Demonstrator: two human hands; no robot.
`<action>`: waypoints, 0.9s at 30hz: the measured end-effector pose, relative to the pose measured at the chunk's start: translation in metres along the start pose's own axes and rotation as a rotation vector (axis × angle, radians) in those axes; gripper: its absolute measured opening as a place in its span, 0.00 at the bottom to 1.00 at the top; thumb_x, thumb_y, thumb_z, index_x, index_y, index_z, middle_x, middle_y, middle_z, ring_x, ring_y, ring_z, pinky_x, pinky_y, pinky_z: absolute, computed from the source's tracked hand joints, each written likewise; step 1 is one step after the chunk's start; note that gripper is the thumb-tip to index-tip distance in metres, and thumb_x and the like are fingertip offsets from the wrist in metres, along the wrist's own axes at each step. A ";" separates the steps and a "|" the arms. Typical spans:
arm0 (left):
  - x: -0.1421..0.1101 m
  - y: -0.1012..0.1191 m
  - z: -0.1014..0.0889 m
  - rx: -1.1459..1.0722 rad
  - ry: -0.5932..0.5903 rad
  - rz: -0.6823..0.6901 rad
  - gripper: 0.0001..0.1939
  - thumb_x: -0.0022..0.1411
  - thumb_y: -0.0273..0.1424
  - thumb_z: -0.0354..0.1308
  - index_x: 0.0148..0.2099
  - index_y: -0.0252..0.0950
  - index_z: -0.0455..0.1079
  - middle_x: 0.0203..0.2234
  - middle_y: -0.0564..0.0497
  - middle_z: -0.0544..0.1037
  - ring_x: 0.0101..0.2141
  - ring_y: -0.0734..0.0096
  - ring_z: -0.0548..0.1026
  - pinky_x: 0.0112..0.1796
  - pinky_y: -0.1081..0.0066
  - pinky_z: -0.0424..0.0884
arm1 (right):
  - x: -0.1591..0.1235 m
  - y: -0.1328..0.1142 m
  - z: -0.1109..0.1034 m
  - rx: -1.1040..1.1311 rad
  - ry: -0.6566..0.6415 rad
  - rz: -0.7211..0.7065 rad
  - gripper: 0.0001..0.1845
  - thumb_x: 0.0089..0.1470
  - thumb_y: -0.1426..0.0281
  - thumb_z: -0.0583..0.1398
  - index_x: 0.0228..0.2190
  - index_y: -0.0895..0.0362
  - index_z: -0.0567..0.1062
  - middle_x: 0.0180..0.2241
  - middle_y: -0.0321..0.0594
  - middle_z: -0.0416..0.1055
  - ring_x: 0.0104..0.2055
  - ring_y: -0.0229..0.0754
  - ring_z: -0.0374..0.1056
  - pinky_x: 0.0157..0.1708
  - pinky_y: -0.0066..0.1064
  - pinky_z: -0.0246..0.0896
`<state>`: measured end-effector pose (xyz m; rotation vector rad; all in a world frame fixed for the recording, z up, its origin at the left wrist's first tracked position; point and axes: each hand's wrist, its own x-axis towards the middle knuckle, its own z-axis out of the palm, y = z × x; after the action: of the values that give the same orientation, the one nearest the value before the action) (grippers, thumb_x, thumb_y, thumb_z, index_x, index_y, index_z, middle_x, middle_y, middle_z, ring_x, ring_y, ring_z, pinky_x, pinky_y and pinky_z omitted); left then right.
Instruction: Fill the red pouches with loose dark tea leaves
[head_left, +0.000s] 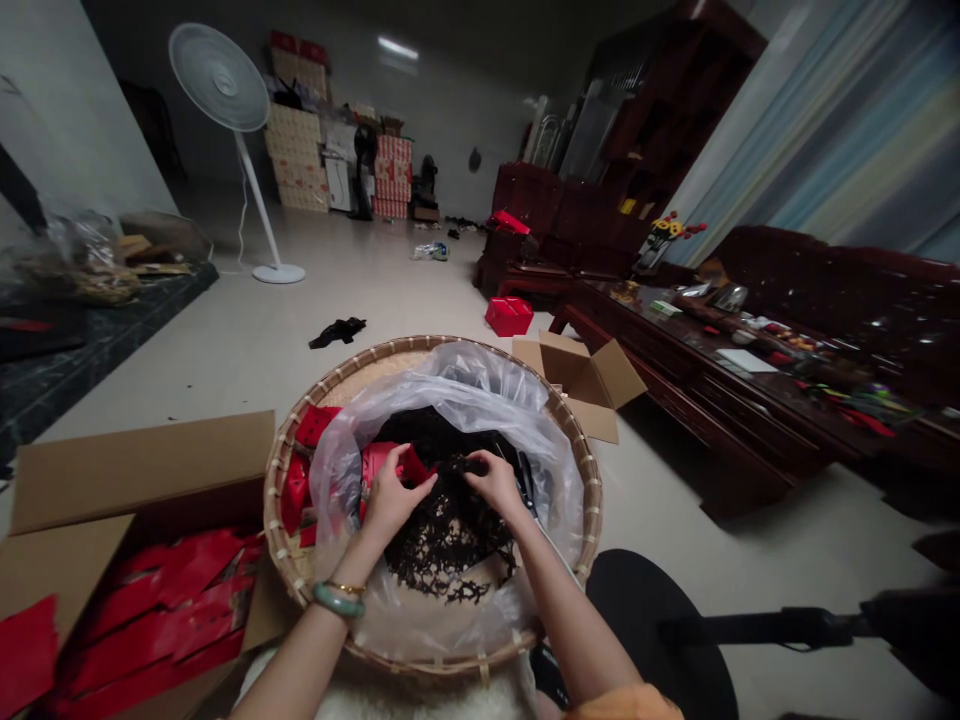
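Note:
My left hand [397, 497] is over a round woven bamboo basket [587, 480], its thumb and forefinger curled around a small red piece [417, 466]. My right hand [495, 485] pinches a strip of black lace [456, 466] close to the left fingertips. Beneath both hands, openwork black lace [442, 550] lies spread in a clear plastic bag [337, 460] that lines the basket. Darker black material [420, 428] fills the back of the bag. Red pieces [297, 490] sit between bag and rim on the left. A long thin edge shows beside my right forearm, its kind unclear.
An open carton [142, 460] with red pieces stands at left; a smaller open carton [581, 380] is behind the basket. A red box [509, 316] and black cloth [337, 332] lie on the floor. Right are a wooden table [675, 390] and a black round base [660, 640].

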<state>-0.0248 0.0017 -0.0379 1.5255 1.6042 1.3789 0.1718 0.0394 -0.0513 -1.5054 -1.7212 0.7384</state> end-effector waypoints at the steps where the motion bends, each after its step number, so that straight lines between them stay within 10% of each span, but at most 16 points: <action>1: 0.000 0.001 0.001 -0.005 -0.012 0.009 0.30 0.45 0.38 0.65 0.50 0.36 0.62 0.42 0.43 0.74 0.37 0.60 0.77 0.37 0.62 0.75 | 0.000 -0.001 -0.005 0.059 0.020 0.027 0.14 0.39 0.73 0.61 0.33 0.54 0.76 0.29 0.35 0.73 0.31 0.42 0.68 0.34 0.34 0.65; 7: -0.001 0.007 0.013 0.029 -0.082 0.113 0.28 0.47 0.36 0.64 0.50 0.35 0.63 0.43 0.43 0.73 0.42 0.60 0.74 0.40 0.61 0.73 | 0.001 -0.033 -0.040 0.345 0.003 0.073 0.17 0.40 0.69 0.61 0.37 0.56 0.75 0.30 0.36 0.74 0.22 0.37 0.66 0.21 0.28 0.65; 16: -0.001 0.019 0.026 0.093 -0.073 0.152 0.27 0.47 0.34 0.64 0.50 0.35 0.63 0.43 0.43 0.73 0.44 0.58 0.72 0.44 0.59 0.70 | -0.008 -0.102 -0.054 0.133 -0.020 -0.176 0.17 0.41 0.75 0.61 0.38 0.55 0.76 0.36 0.38 0.76 0.37 0.43 0.71 0.41 0.35 0.66; 27: 0.001 0.011 0.026 0.069 -0.033 0.139 0.27 0.47 0.36 0.64 0.50 0.35 0.63 0.41 0.44 0.74 0.41 0.62 0.74 0.44 0.60 0.70 | -0.009 -0.085 -0.048 0.136 0.119 -0.177 0.13 0.49 0.73 0.57 0.38 0.56 0.75 0.37 0.41 0.75 0.39 0.43 0.71 0.42 0.36 0.66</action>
<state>0.0026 0.0094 -0.0365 1.7199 1.5655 1.3768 0.1632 0.0156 0.0433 -1.2610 -1.6552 0.6468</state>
